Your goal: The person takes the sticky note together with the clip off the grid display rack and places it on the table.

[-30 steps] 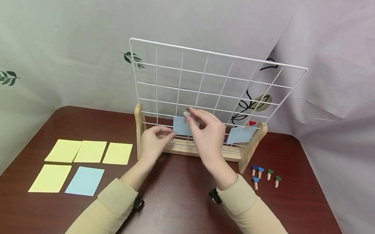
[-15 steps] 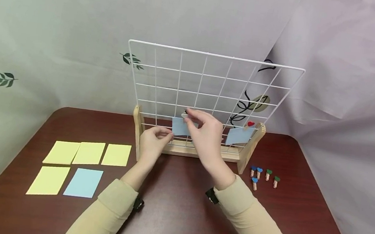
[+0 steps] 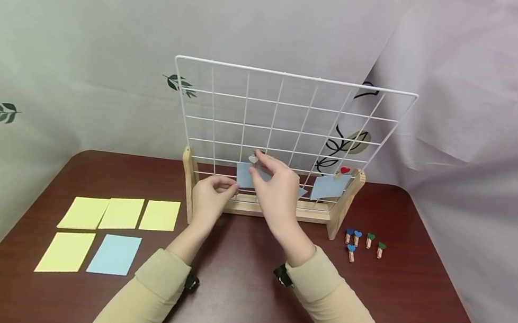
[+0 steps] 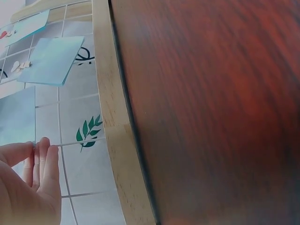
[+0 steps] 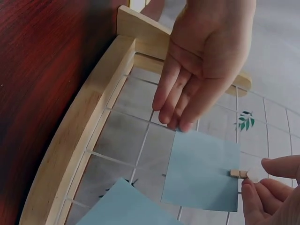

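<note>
A white wire grid [image 3: 293, 112] stands in a wooden stand [image 3: 187, 180] on a dark red table [image 3: 235, 286]. My left hand [image 3: 231, 185] pinches the lower left corner of a blue note [image 3: 244, 175] held against the grid. My right hand [image 3: 256, 164] pinches a small wooden clip with a white heart [image 3: 253, 158] at the note's top edge. In the right wrist view the clip [image 5: 240, 174] sits on the note [image 5: 201, 171], with the left hand's fingertips [image 5: 180, 123] at the note's corner. A second blue note [image 3: 330, 186] hangs under a red-heart clip [image 3: 345, 170].
Three yellow notes [image 3: 121, 213] lie in a row left of the stand, with one more yellow note [image 3: 65, 252] and a blue note [image 3: 114, 255] in front. Several heart clips [image 3: 365, 242] lie right of the stand. A leaf-printed cloth hangs behind.
My right hand has shifted slightly left and down along the note's top edge with the white-heart clip. The left hand has stayed at the note's corner.
</note>
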The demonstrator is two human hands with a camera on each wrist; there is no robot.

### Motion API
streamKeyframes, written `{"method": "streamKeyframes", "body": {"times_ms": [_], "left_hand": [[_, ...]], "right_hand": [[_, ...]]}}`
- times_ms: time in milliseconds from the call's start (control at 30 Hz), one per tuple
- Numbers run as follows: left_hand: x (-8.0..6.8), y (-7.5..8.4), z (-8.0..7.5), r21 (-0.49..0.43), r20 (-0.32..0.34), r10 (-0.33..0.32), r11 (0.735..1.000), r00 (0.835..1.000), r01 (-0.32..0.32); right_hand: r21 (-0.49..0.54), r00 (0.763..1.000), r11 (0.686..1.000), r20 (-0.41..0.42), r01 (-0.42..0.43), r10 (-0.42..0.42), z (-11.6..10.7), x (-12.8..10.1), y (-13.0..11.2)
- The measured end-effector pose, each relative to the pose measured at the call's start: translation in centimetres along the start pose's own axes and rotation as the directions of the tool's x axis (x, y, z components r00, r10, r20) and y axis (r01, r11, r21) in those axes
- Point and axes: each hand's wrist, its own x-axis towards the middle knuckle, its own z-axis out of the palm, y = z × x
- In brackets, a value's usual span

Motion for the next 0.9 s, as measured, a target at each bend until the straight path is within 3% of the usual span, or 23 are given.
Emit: {"method": "streamKeyframes", "body": {"times_ms": [500, 900], "left_hand": [[0.0, -0.1, 0.0, 0.005, 0.003, -0.007, 1.000, 1.000, 0.007], [-0.1, -0.1, -0.2, 0.022, 0.017, 0.004, 1.000, 1.000, -0.004]], "right_hand": [[0.112, 0.993, 0.991, -0.103, 0.068, -0.057, 1.2, 0.4, 1.3], [0.085, 0.973, 0.977, -0.141, 0.197, -0.184, 1.4, 0.7, 2.3]]}}
